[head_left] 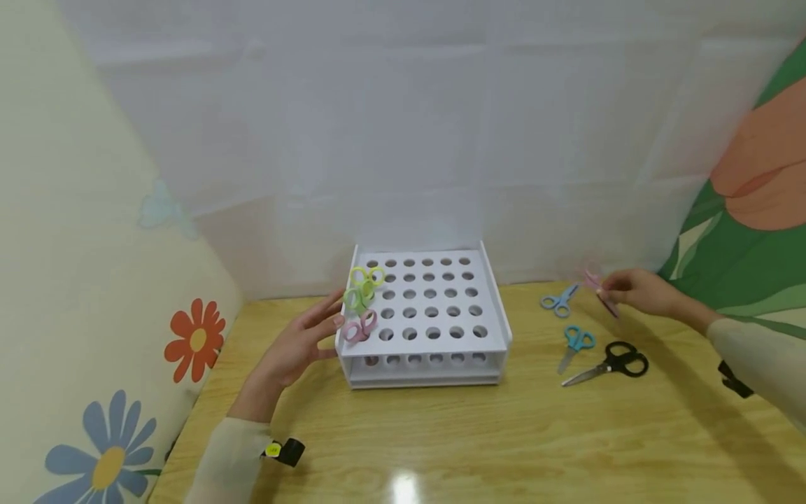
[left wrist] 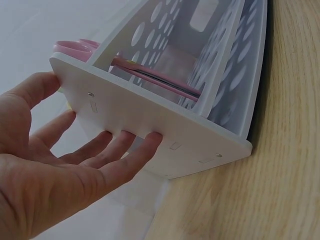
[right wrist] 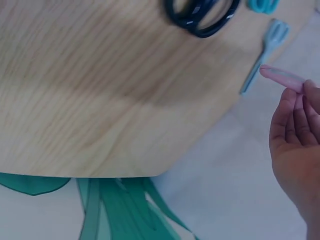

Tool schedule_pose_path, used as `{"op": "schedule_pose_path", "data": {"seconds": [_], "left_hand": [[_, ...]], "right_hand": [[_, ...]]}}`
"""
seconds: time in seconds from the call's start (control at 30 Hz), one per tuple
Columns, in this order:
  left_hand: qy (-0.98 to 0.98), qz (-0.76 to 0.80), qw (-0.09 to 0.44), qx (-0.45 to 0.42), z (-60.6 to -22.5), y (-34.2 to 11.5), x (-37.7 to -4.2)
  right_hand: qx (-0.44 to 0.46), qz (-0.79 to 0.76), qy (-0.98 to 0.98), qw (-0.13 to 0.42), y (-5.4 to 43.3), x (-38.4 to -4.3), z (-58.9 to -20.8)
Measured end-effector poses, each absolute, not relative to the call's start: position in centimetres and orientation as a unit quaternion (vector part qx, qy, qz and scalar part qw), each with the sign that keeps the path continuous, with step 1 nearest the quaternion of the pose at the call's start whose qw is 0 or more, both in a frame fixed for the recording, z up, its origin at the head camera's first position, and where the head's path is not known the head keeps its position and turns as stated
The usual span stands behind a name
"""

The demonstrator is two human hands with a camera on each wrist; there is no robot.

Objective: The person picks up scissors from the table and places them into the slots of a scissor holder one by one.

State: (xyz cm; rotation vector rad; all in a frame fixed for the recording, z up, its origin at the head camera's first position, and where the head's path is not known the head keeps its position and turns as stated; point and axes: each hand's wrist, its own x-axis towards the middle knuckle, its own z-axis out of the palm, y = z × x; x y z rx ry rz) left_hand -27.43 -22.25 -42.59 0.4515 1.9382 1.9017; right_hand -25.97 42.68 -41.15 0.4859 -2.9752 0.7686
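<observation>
Right hand [head_left: 642,292] pinching apparently pink scissors [head_left: 609,306], left hand [head_left: 299,344] spread against rack [head_left: 420,302], three racked scissors [head_left: 364,333], three loose [head_left: 612,364]

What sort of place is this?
Perhaps a children's craft or classroom corner: a red flower decorates the left wall, and a wood-grain table holds a white rack with pink scissors.

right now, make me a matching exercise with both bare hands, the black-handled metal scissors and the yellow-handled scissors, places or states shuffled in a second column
Column one
1. bare left hand
2. bare right hand
3. black-handled metal scissors
4. yellow-handled scissors

Column two
A. lying on the wood-grained table
B. in the white rack with round holes
C. pinching pink scissors
D. fingertips against the rack's side

Pairs: 1-D, 2-C, 3-A, 4-B
</observation>
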Motion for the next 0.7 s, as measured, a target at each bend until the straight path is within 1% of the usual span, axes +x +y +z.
{"op": "schedule_pose_path", "data": {"seconds": [0.27, 0.47, 0.7], "left_hand": [[0.695, 0.674, 0.195, 0.157, -42.2, -22.1, -27.1], [0.698, 0.671, 0.198, 0.152, -42.2, -21.9, -27.1], [0.697, 0.674, 0.196, 0.147, -41.9, -21.9, -26.9]], "right_hand": [[0.130, 0.283, -0.950, 0.028, 40.2, -25.8, -39.2], [0.109, 0.324, -0.940, 0.015, 37.8, -26.0, -37.4], [0.113, 0.339, -0.933, 0.039, 34.1, -25.9, -35.3]]}}
